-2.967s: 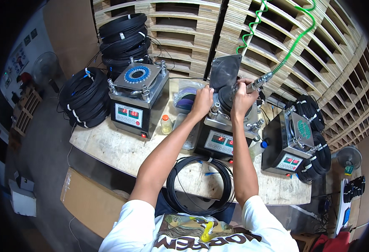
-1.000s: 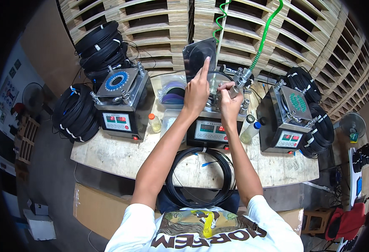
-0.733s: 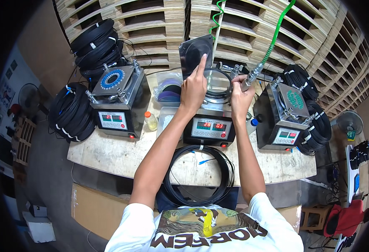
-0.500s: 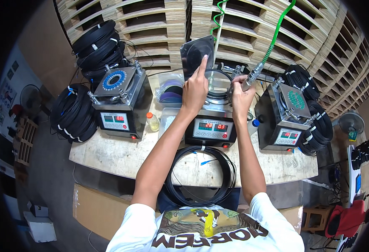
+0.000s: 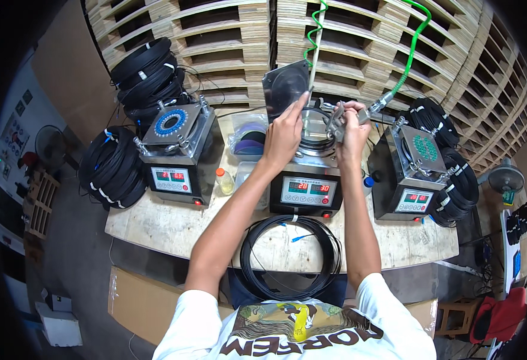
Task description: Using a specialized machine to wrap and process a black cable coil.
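Bold dark lettering (image 5: pixel 266 345) across your white T-shirt (image 5: pixel 389 312), red digits (image 5: pixel 324 189) glowing before you on the left panel (image 5: pixel 171 180), middle panel (image 5: pixel 309 198) and right panel (image 5: pixel 414 201), small print (image 5: pixel 311 181) atop the middle one.

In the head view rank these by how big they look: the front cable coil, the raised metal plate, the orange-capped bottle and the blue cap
Largest to smallest:
1. Cable coil
2. Metal plate, partly hidden by the left hand
3. Orange-capped bottle
4. Blue cap
No two look alike in size.

Machines (image 5: pixel 306 191) on table (image 5: pixel 161 221), pallets (image 5: pixel 233 50) behind
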The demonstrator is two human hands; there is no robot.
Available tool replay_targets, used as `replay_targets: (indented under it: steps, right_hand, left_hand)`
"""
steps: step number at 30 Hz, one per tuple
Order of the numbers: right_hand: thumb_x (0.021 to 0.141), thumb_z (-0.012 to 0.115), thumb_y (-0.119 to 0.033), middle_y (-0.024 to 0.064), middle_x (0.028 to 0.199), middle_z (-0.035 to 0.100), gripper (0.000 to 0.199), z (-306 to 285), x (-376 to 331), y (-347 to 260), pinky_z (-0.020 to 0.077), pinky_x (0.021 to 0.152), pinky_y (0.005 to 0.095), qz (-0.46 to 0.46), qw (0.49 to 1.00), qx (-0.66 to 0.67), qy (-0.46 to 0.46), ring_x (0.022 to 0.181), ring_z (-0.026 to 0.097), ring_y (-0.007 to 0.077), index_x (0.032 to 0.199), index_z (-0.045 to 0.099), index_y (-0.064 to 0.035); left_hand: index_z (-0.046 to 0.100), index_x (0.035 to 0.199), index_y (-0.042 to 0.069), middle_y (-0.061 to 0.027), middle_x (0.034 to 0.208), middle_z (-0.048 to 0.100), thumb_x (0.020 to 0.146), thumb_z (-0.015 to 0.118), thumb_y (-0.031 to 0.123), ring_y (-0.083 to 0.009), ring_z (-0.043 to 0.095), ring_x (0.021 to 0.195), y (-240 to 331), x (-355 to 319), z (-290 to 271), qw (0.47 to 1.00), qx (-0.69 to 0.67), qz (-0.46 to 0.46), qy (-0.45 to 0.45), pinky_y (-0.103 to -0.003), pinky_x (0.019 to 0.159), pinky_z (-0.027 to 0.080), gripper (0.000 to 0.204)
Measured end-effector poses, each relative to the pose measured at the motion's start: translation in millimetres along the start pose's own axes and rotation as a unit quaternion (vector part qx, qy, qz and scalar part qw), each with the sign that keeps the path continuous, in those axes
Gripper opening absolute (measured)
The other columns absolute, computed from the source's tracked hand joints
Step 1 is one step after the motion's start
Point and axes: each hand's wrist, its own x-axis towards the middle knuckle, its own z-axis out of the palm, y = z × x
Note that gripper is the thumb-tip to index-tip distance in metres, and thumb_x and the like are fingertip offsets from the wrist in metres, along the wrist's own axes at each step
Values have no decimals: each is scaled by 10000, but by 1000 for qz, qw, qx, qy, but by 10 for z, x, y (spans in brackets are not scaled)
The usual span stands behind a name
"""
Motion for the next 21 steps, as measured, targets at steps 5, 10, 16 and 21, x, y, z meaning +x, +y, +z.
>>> replay_targets:
  steps: [5, 10, 16, 21]
  right_hand:
    - [899, 516, 5, 149, 963, 688, 132, -439, 258, -472, 590, 767, 324, 97, 990, 25, -95, 838, 690, 192, 1013, 577, -22]
    - [882, 554, -17, 163, 1020, 671, 142, -838, 447, -754, 585, 853, 350, 116, 984, 27, -131, 916, 682, 214, 1021, 580, -26]
    - [885, 558, -44, 170, 1026, 666, 144, -1000, 426, -844, 581, 845, 335, 125, 982, -3, -140, 901, 679, 204, 1028, 571, -30]
    - [883, 560, -51, 180, 1032, 671, 237, -901, 398, -746, 588, 844, 341, 142, 977, -14, -158, 904, 690, 213, 1117, 553, -13]
  left_hand:
    - [544, 1392, 250, -184, 1294, 607, 969, 526, 122, -443, 607, 1088, -70, 17, -166, 977, 13, 70, -199, -487, 911, 522, 442]
    - [561, 1390, 251, -227, 1441, 488, 993, 525, 203, -489, 470, 1280, -290, 85, -95, 908, 108, 114, -390, -532, 1144, 313, 402]
    - [601, 1354, 209, -227, 1478, 444, 981, 566, 237, -452, 462, 1306, -408, 191, 2, 899, 85, 99, -418, -480, 1143, 331, 376]
    - [696, 1226, 153, -224, 1434, 498, 943, 615, 220, -406, 516, 1265, -349, 208, 2, 914, 68, 61, -395, -426, 1108, 380, 301]
